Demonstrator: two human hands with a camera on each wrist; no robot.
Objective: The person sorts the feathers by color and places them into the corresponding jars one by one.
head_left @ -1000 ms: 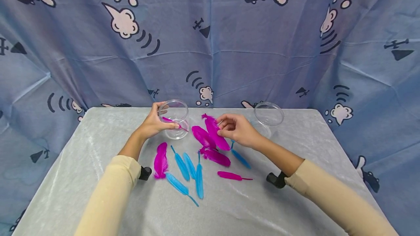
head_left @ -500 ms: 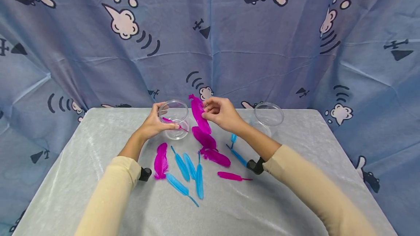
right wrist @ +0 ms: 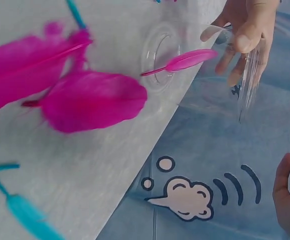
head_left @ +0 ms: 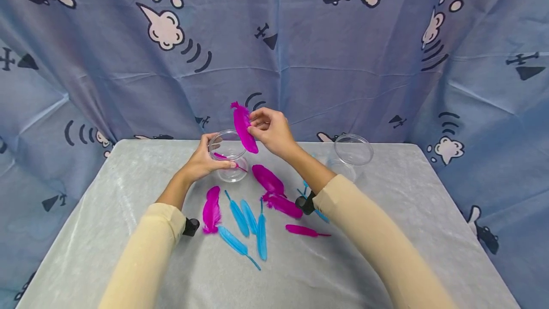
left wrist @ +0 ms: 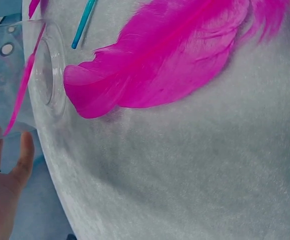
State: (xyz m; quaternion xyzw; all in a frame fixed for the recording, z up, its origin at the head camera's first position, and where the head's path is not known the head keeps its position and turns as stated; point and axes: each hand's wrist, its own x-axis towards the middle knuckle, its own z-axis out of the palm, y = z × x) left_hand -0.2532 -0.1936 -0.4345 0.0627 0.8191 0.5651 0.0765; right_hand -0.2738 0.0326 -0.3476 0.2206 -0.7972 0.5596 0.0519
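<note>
My left hand (head_left: 202,162) grips the side of a clear plastic cup (head_left: 231,176), which stands upright near the far edge of the table. Inside it leans a slim pink feather (right wrist: 191,60), best seen in the right wrist view. My right hand (head_left: 274,131) pinches a magenta feather (head_left: 241,125) by its side, with the feather's lower end at the cup's right rim. From the head view I cannot tell whether that end touches the rim. In the right wrist view only part of the right hand and a bit of its feather show, at the right edge.
A second clear cup (head_left: 354,150) stands at the back right. Nearer lie two overlapping magenta feathers (head_left: 268,180), another magenta feather (head_left: 211,210), a slim pink one (head_left: 302,230) and several blue feathers (head_left: 261,235). More blue feathers lie partly under my right forearm. A patterned blue curtain (head_left: 300,70) hangs behind.
My right hand has lifted the magenta feather from beside the other magenta ones and carried it left and up to the cup's rim. The left hand and cup have stayed put.
</note>
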